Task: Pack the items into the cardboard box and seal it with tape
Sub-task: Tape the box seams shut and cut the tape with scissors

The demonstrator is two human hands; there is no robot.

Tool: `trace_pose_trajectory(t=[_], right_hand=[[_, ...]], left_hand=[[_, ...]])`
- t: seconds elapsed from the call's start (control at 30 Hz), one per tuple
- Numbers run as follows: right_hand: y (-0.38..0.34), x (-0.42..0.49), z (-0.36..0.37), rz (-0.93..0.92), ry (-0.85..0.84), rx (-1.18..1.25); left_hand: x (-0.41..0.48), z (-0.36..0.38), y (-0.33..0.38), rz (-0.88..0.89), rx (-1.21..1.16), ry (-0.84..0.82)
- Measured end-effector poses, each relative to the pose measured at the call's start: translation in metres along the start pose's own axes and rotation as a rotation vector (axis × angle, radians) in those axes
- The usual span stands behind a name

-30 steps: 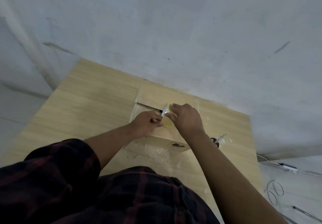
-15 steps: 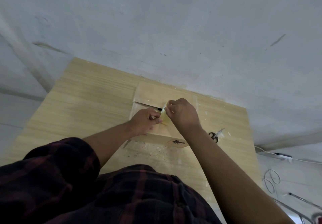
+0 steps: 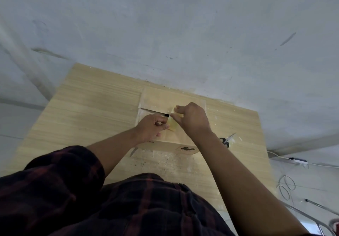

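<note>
At the centre of the frame, your cardboard box [image 3: 165, 98] sits on the tabletop [image 3: 91, 107], its far side close against the wall [image 3: 165, 34]. Both your hands rest on its top. Your left hand [image 3: 151, 127] has its fingers curled, thumb and fingertips pinching the left edge of a short strip of tape [image 3: 173, 126]. Your right hand [image 3: 194, 120] arches over the right side of the strip, thumb and forefinger pinching its upper corner while the other fingertips touch the far flap. The strip lies between your two hands, over the seam where the flaps meet; left of it a dark slit of gap shows between the flaps.

The box is plain, smooth brown board with a small dark print on its near face. The tape is yellowish and translucent. The tabletop is pale wood-grain laminate, speckled with white flecks near you. Scissors [image 3: 226, 141] lie on it just right of the box, partly hidden behind your right forearm.
</note>
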State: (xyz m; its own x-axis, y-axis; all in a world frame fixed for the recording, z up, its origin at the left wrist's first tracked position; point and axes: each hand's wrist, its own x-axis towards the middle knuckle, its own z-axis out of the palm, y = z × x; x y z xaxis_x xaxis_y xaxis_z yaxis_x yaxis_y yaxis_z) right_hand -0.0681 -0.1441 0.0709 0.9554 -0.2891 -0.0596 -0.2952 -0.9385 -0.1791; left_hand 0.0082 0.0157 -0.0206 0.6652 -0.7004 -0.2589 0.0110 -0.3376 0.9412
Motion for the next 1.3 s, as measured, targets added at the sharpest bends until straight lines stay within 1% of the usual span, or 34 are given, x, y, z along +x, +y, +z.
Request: trace_pose_trajectory(t=[0.17, 0.37, 0.53, 0.67, 0.73, 0.8, 0.87, 1.17, 1.3], right_hand=[[-0.004, 0.0, -0.002, 0.019, 0.023, -0.041], [-0.006, -0.002, 0.005, -0.001, 0.051, -0.079], [-0.005, 0.0, 0.021, 0.051, 0.205, -0.016], [-0.004, -0.007, 0.012, 0.033, 0.142, 0.03], [-0.005, -0.009, 0.009, 0.067, 0.093, 0.071], [-0.008, -0.01, 0.008, 0.099, 0.05, 0.06], [-0.009, -0.01, 0.008, 0.094, 0.042, 0.033], [-0.011, -0.009, 0.005, 0.093, 0.065, 0.064], [-0.011, -0.011, 0.014, 0.07, 0.153, 0.036]], left_hand=[[-0.002, 0.0, 0.001, 0.004, 0.014, 0.006], [-0.006, 0.001, 0.004, 0.018, 0.009, 0.02], [-0.008, 0.001, 0.006, 0.011, 0.011, 0.023], [-0.007, 0.002, 0.004, -0.005, 0.017, 0.032], [-0.007, 0.002, 0.004, -0.015, 0.015, 0.039], [-0.008, 0.003, 0.004, -0.017, 0.011, 0.042], [-0.01, 0.002, 0.004, -0.007, 0.006, 0.036], [-0.008, 0.002, 0.002, -0.003, 0.024, 0.042], [-0.008, 0.002, 0.001, 0.002, 0.029, 0.036]])
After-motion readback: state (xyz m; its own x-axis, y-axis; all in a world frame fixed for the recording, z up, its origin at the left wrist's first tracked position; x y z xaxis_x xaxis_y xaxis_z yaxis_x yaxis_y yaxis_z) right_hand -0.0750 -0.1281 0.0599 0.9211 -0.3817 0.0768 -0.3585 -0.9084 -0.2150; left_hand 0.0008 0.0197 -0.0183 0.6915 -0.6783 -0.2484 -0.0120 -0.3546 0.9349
